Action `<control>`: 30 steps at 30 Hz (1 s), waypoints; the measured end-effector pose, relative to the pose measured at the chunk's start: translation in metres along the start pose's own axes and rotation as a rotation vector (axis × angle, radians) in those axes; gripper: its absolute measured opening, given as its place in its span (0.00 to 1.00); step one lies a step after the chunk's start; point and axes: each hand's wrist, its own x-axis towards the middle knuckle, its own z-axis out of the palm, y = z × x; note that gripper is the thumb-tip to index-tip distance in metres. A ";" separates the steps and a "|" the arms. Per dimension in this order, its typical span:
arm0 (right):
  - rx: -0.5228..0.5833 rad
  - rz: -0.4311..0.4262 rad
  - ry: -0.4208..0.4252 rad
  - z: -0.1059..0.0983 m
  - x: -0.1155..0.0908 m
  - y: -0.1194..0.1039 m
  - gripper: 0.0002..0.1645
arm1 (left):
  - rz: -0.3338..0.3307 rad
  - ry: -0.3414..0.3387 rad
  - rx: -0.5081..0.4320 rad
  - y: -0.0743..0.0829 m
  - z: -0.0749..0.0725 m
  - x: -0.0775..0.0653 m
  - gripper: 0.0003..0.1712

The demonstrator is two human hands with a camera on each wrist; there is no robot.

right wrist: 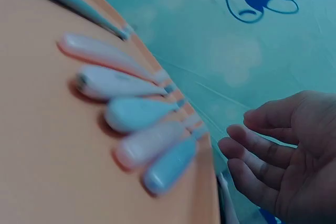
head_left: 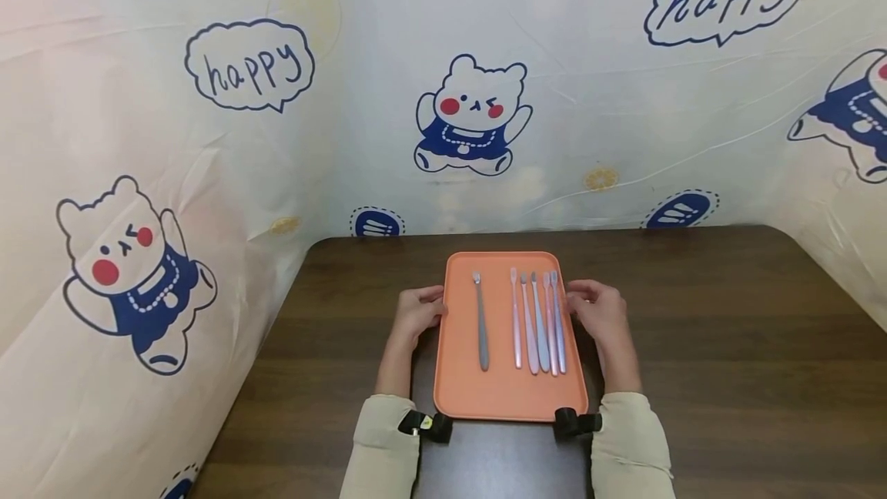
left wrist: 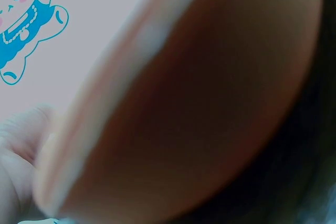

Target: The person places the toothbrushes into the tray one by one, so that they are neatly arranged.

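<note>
An orange tray point(head_left: 499, 399) lies on the table in front of me, holding several toothbrushes. A grey toothbrush point(head_left: 483, 329) is apart on the left; several pink and blue ones, among them a blue toothbrush point(right wrist: 170, 167), lie side by side at the right, heads toward the far end. My left hand point(head_left: 420, 311) grips the tray's left edge, thumb and fingers bent at the rim, also seen in the left wrist view. Beside the right edge is my right hand point(head_left: 601, 312); in the right wrist view its loosely bent fingers point(right wrist: 262, 174) stand a little off the rim, holding nothing.
The brown wooden table point(head_left: 734, 360) extends to both sides of the tray. A pale printed curtain point(head_left: 589, 114) with cartoon bears hangs behind and at the sides. Black wrist cameras, one on the left sleeve point(head_left: 435, 427), sit close to the tray's near corners.
</note>
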 end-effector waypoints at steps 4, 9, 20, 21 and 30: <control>-0.040 0.021 0.006 -0.009 -0.001 0.005 0.21 | -0.001 0.001 0.001 -0.001 0.000 0.000 0.25; -0.102 0.043 0.012 -0.015 -0.001 0.011 0.23 | -0.010 0.004 0.004 0.000 -0.001 0.000 0.25; -0.221 0.149 -0.057 -0.023 -0.007 0.011 0.26 | -0.004 0.000 0.008 0.001 0.000 0.000 0.24; -0.226 0.164 -0.072 -0.024 -0.007 0.011 0.26 | -0.004 0.001 0.008 0.001 0.000 0.000 0.24; -0.289 0.205 -0.106 -0.025 -0.010 0.010 0.24 | 0.002 -0.007 0.010 0.000 0.000 0.000 0.24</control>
